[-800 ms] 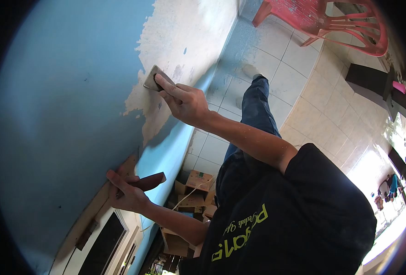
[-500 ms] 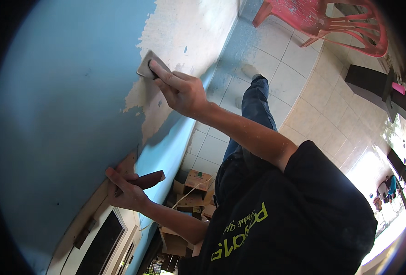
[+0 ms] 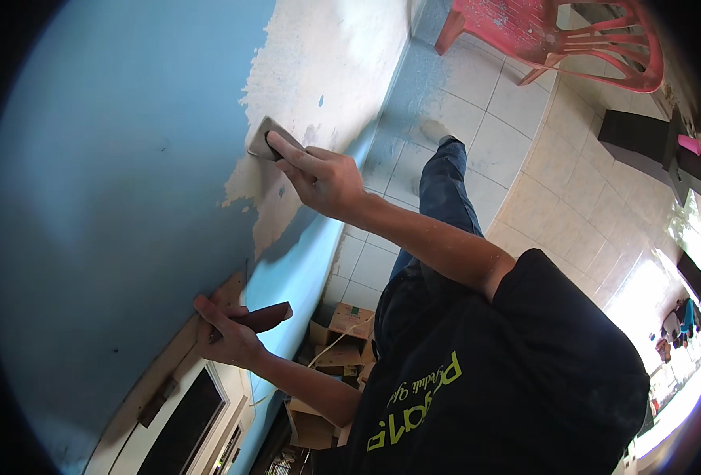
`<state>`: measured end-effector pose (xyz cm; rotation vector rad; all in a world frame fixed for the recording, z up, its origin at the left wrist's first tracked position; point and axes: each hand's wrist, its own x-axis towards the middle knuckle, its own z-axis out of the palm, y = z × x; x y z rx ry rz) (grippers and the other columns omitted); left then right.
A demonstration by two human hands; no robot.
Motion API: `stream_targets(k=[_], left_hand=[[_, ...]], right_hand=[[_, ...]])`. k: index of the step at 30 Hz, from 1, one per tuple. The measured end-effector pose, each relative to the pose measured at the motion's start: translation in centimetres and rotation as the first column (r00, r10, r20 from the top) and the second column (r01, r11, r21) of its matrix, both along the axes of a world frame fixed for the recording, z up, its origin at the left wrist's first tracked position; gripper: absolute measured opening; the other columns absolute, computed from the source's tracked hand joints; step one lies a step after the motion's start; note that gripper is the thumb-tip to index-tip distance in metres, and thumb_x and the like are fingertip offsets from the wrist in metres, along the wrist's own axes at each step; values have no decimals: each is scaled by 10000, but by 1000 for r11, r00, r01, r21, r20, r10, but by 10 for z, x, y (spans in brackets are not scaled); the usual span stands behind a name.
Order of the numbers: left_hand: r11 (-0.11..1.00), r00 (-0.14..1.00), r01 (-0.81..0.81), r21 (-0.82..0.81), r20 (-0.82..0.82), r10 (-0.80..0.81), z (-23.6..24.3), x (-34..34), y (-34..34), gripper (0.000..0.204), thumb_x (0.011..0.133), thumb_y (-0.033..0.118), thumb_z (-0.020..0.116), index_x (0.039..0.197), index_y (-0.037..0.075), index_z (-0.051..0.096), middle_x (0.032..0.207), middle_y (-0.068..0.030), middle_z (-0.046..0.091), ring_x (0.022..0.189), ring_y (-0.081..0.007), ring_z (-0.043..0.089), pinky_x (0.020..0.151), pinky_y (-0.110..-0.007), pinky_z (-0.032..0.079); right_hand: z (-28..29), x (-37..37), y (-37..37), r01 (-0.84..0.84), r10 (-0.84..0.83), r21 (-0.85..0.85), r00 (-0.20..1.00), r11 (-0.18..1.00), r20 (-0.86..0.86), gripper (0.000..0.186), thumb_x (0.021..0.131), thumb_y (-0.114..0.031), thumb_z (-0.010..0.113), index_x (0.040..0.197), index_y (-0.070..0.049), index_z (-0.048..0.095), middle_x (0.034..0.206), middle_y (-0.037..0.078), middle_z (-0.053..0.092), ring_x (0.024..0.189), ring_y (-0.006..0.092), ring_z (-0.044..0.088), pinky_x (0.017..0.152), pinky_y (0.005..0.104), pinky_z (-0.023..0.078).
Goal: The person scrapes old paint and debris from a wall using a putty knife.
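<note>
My right hand (image 3: 326, 180) grips a flat grey scraper (image 3: 264, 134), its thumb side pressed near a dark spot on the plate. The blade lies against the wall at the ragged border between blue paint (image 3: 136, 158) and a whitish bare patch (image 3: 326, 55). Lower down, my left hand (image 3: 233, 340) is closed on a dark reddish-brown curved piece (image 3: 267, 317), whose kind I cannot make out. That hand is by the top of a pale wooden frame (image 3: 160, 366) on the wall.
A worn red plastic chair (image 3: 516, 28) stands on the tiled floor (image 3: 485, 170). Several open cardboard boxes (image 3: 352, 320) with a pale cord sit by the wall's base. A dark bench-like thing (image 3: 639, 144) is at the right. My leg (image 3: 447, 186) stands close beside the wall.
The scraper has moved slightly down along the paint border with my right hand. My left hand keeps its hold on the brown piece. The whole view has shifted a little.
</note>
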<state>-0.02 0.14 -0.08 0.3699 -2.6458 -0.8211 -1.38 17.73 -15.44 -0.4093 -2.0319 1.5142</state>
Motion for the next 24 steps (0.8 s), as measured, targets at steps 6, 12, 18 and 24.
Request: stream_targets(k=[6,12,18,24], left_hand=[[999,1000,11,-37,-25,-12,0,0,-3,607,898,546,580,777,-36,702,525,-70,613,447,-123,559,546,-280,471],[999,1000,22,-45,-6,-23,-1,-1,-8,624,894,554,578,757,-43,699,526,-74,613,450,-126,560,534,-285,469],[999,1000,0,-39,-8,-1,0,0,-3,652,883,587,569,745,-36,701,482,-49,580,450,-127,556,575,-312,477],[999,1000,-16,-44,-6,16,1,0,0,656,883,595,563,726,-28,698,464,-41,563,448,-132,554,598,-321,482]], right_hand=[[9,-6,8,6,-6,14,1000,1000,14,465,895,-178,651,1344,-172,527,654,70,635,511,169,595,465,301,497],[17,-12,11,58,-57,25,997,998,-61,462,902,-176,640,1348,-170,521,631,65,613,495,172,581,447,308,485],[5,-4,4,21,-18,37,997,999,-72,480,898,-172,645,1360,-186,512,625,60,608,482,166,566,438,309,467],[12,-8,10,13,-13,-9,1000,1000,25,464,908,-271,622,1357,-282,506,630,52,598,501,214,591,454,341,490]])
